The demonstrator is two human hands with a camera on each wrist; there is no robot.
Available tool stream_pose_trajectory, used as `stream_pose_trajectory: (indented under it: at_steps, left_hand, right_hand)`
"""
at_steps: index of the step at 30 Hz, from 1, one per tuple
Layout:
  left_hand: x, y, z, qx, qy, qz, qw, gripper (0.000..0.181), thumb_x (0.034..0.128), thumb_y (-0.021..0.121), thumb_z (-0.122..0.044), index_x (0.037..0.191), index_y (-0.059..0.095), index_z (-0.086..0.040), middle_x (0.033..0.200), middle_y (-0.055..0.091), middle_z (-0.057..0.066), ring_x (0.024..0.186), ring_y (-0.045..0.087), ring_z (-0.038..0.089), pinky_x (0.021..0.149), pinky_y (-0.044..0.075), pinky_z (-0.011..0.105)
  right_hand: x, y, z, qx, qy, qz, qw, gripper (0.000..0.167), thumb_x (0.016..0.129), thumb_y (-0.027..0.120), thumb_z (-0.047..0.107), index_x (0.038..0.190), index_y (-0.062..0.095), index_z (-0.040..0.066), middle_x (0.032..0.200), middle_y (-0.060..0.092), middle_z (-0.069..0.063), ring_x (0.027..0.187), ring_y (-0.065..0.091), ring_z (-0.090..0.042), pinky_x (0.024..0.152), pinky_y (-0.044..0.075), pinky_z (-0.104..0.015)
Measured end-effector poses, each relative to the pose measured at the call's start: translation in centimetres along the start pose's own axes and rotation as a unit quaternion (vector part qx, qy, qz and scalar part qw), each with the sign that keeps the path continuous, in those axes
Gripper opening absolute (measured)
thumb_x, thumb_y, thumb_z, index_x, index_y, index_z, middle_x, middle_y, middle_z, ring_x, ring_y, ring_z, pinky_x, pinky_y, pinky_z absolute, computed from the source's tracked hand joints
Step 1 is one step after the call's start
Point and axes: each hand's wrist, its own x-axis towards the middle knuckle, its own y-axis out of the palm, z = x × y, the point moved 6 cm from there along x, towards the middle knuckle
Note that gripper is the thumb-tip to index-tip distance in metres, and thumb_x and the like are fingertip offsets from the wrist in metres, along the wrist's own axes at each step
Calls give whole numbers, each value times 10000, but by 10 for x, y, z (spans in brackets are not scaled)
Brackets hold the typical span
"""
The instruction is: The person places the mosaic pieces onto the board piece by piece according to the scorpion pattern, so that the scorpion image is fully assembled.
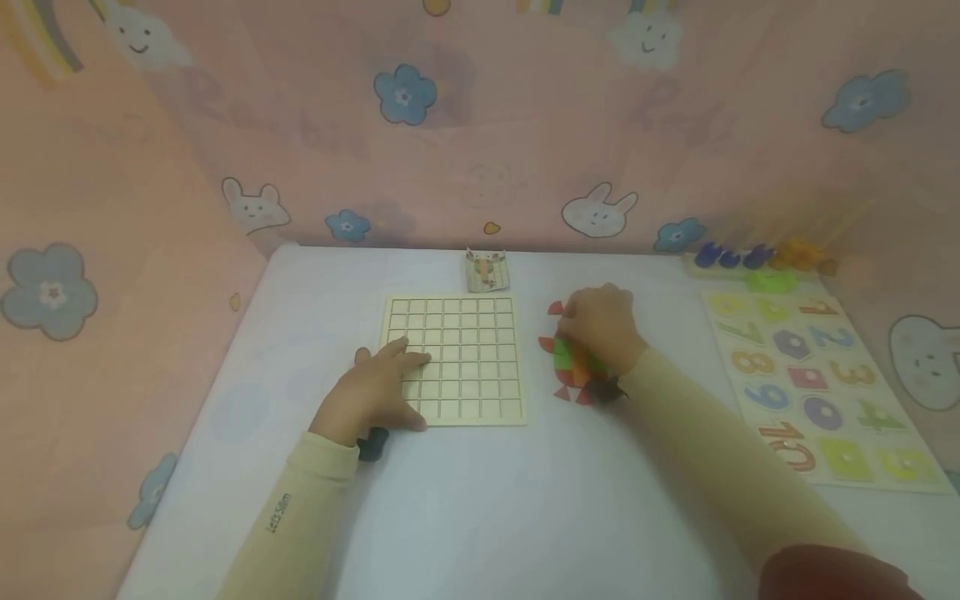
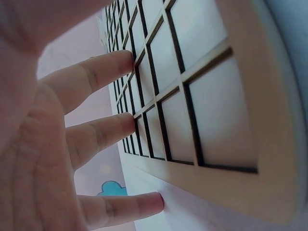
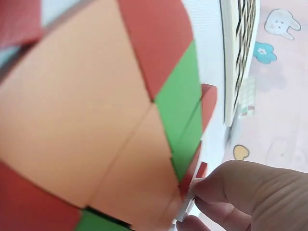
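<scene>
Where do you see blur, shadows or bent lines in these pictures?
Head view: hazy overall, with the pale wooden number board blurred and a soft shadow beside the right beige sleeve; left wrist view: dimmer, the pale square wooden grid board shaded in places, its outer edge looking bowed, perhaps by the lens; right wrist view: brighter, the large flat orange piece close up and soft-edged.
</scene>
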Motion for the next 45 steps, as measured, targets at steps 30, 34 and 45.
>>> stream_pose_trajectory:
  at_steps: [30, 34, 45]
  left_hand:
    - [3, 1, 3, 56, 24, -105, 9999, 981, 652, 1020, -341, 1533, 587, -344, 1735, 284, 14, 1412, 347, 465, 1016, 476, 592]
    - [1, 5, 3, 80, 3, -65, 9999, 986, 648, 1022, -334, 1533, 588, -344, 1733, 288, 20, 1424, 337, 481, 1014, 476, 590]
    - [0, 1, 2, 123, -9, -115, 9999, 991, 644, 1024, -348, 1534, 588, -347, 1734, 288, 20, 1292, 401, 399, 947, 505, 535]
  right_hand:
    - [69, 36, 187, -190, -2823, -229, 9589, 209, 965, 674, 190, 1007, 873, 239, 955, 793, 47, 1006, 588, -242, 945, 392, -491]
    - [65, 43, 182, -323, -2764, -128, 9604, 221, 1033, 653, 224, 1005, 870, 261, 987, 787, 73, 1010, 569, -221, 1040, 337, -512]
    - [60, 27, 181, -1108, -2919, -151, 9499, 271, 1003, 725, 146, 1196, 823, 308, 1358, 689, 8, 1308, 500, -285, 1214, 198, -598]
